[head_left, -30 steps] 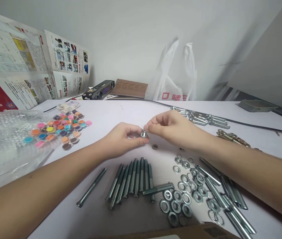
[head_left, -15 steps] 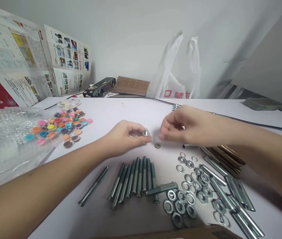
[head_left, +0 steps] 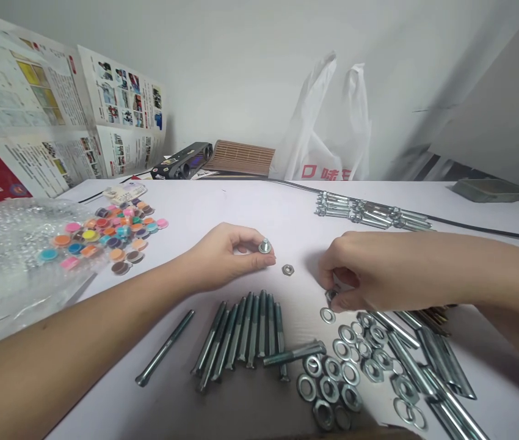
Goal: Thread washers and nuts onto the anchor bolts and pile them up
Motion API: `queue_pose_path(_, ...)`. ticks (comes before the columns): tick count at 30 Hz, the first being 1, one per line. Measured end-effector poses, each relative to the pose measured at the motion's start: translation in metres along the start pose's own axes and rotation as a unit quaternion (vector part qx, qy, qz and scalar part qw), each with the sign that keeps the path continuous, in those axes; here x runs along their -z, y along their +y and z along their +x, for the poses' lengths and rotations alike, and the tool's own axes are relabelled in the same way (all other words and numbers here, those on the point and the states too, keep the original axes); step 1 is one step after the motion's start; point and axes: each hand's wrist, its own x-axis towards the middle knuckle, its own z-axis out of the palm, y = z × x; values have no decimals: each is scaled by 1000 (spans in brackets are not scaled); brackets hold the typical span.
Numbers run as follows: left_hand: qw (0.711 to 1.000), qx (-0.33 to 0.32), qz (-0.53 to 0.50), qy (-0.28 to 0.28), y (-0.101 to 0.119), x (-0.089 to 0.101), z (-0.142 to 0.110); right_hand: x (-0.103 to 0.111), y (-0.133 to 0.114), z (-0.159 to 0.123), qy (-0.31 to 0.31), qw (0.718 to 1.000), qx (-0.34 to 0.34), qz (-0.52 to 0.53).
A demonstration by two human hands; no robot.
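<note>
My left hand (head_left: 229, 256) is closed around an expansion bolt (head_left: 265, 242), whose threaded tip points up with a washer around it. Beside its fingertips a single hex nut (head_left: 287, 269) lies on the table. My right hand (head_left: 355, 272) is lowered at the edge of the loose hardware, thumb and finger pinching a hex nut (head_left: 331, 297) that is partly hidden. Just below them lies a flat washer (head_left: 328, 315). Several bolts (head_left: 245, 333) form a row in front of me, with one bolt (head_left: 165, 348) apart on the left and another (head_left: 295, 353) lying across the row's right end.
Nuts and washers (head_left: 333, 368) spread at the front right, beside metal sleeves (head_left: 445, 357). Assembled bolts (head_left: 369, 214) lie at the back right near a black cable. Colourful little pots (head_left: 108, 231) and clear plastic wrap (head_left: 16, 256) are on the left; a white bag (head_left: 319, 134) stands behind.
My right hand has moved right and down from near the single nut to the loose nuts and washers, uncovering the assembled bolts behind. My left hand stays nearly still with the bolt.
</note>
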Motion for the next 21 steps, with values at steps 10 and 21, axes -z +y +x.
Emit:
queue_pose_path(10,1000,-25,-7,-8,-5,1,1,13,-21,14,209,963,84,146)
queue_pose_path(21,996,-75,-34,-33,-4,2,-1,-6,-33,43,305,925,133,186)
